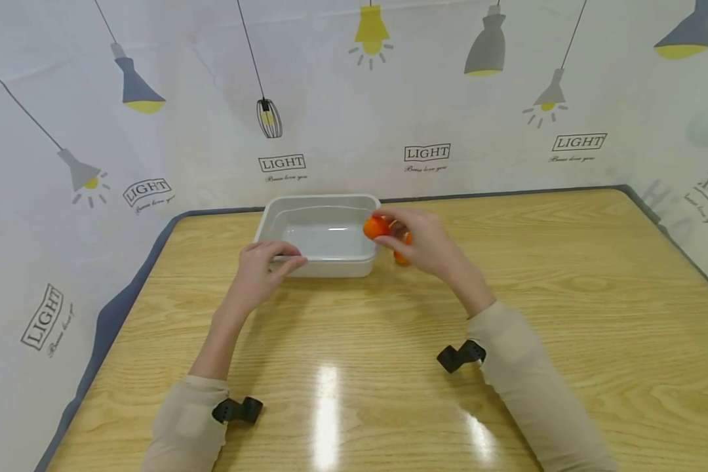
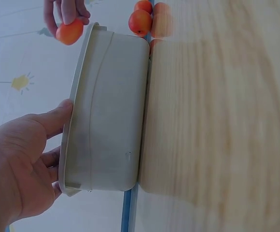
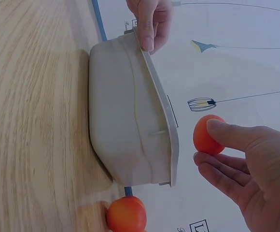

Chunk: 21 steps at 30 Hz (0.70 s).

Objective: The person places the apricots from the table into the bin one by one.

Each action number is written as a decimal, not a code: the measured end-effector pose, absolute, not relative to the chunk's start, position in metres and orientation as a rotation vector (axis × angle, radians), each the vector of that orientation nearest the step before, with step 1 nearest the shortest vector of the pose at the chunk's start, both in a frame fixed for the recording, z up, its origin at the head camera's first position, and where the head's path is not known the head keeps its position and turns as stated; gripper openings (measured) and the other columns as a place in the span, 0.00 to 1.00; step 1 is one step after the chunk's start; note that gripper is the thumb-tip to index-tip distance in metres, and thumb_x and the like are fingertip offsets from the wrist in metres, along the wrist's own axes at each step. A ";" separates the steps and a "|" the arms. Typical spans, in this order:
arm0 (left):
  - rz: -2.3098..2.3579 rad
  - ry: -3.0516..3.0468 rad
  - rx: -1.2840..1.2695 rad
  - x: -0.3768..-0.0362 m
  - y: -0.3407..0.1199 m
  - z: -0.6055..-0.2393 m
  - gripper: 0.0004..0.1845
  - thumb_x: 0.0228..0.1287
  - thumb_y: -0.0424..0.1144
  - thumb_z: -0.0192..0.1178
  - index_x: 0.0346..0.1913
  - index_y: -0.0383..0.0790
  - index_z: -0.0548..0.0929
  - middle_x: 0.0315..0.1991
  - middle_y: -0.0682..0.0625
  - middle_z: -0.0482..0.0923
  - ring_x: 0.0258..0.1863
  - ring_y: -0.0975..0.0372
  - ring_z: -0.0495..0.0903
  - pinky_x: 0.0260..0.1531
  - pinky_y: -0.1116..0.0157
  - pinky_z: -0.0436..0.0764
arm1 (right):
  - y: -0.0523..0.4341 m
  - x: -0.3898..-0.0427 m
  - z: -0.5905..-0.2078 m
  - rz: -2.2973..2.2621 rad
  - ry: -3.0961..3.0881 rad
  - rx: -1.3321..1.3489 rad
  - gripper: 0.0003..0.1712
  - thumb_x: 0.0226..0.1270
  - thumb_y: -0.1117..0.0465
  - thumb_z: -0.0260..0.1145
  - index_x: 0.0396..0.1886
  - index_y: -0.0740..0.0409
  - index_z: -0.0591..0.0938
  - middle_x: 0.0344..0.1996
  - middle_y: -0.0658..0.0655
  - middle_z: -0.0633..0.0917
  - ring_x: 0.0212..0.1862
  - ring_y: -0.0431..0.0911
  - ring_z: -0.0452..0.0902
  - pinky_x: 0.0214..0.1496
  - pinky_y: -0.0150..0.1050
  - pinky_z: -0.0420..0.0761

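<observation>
A whitish rectangular plastic basin (image 1: 336,269) stands on the table towards the back wall. Its near left rim is gripped by my left hand (image 1: 262,272), the thumb outside and the fingers over the edge, as the left wrist view shows (image 2: 19,164). My right hand (image 1: 421,242) pinches an orange-red round fruit (image 3: 207,134) between thumb and fingertips, just above the basin's right rim. More orange-red fruit (image 2: 140,22) lies on the table beside the basin's right end, partly hidden behind my right hand in the head view.
The wooden table (image 1: 377,367) extends in front of the basin and to both sides. Behind it hangs a pale cloth (image 1: 330,78) printed with lamps, meeting the table's dark back edge. Black wrist cameras (image 1: 238,411) sit on both sleeves.
</observation>
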State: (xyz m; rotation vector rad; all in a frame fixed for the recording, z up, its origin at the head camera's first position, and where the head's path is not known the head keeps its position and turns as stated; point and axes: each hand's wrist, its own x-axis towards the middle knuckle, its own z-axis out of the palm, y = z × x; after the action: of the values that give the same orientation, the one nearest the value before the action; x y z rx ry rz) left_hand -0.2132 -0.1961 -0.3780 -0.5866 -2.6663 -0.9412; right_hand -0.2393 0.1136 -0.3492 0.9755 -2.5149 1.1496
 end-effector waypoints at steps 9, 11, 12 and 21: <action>-0.939 -2.676 -0.586 -0.213 -0.196 -0.379 0.10 0.67 0.41 0.68 0.41 0.37 0.88 0.41 0.46 0.88 0.50 0.49 0.82 0.66 0.44 0.60 | 0.102 -0.241 -0.357 1.221 -2.505 1.026 0.25 0.66 0.64 0.73 0.61 0.66 0.79 0.50 0.62 0.85 0.44 0.51 0.84 0.50 0.42 0.84; -0.935 -2.681 -0.583 -0.213 -0.197 -0.380 0.10 0.67 0.42 0.68 0.42 0.37 0.88 0.41 0.46 0.88 0.50 0.49 0.82 0.66 0.43 0.60 | 0.100 -0.241 -0.360 1.215 -2.504 1.023 0.25 0.66 0.64 0.73 0.61 0.66 0.80 0.50 0.61 0.86 0.43 0.50 0.84 0.49 0.41 0.84; -0.933 -2.682 -0.581 -0.213 -0.197 -0.380 0.10 0.67 0.42 0.68 0.42 0.37 0.88 0.41 0.46 0.88 0.50 0.49 0.81 0.66 0.43 0.60 | 0.099 -0.241 -0.361 1.214 -2.500 1.022 0.25 0.66 0.64 0.73 0.61 0.66 0.80 0.50 0.61 0.86 0.43 0.50 0.85 0.49 0.40 0.84; -0.939 -2.680 -0.575 -0.213 -0.197 -0.379 0.10 0.67 0.42 0.68 0.42 0.37 0.88 0.42 0.46 0.88 0.52 0.48 0.81 0.67 0.43 0.59 | 0.094 -0.239 -0.364 1.214 -2.488 0.989 0.25 0.66 0.64 0.72 0.62 0.65 0.80 0.51 0.62 0.85 0.42 0.50 0.84 0.48 0.40 0.84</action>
State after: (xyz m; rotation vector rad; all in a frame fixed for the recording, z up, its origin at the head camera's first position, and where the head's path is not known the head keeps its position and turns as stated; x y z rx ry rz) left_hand -0.2129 -0.1969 -0.3791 -0.5748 -2.6797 -0.9385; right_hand -0.2390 0.0942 -0.3642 0.9891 -2.4882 1.2140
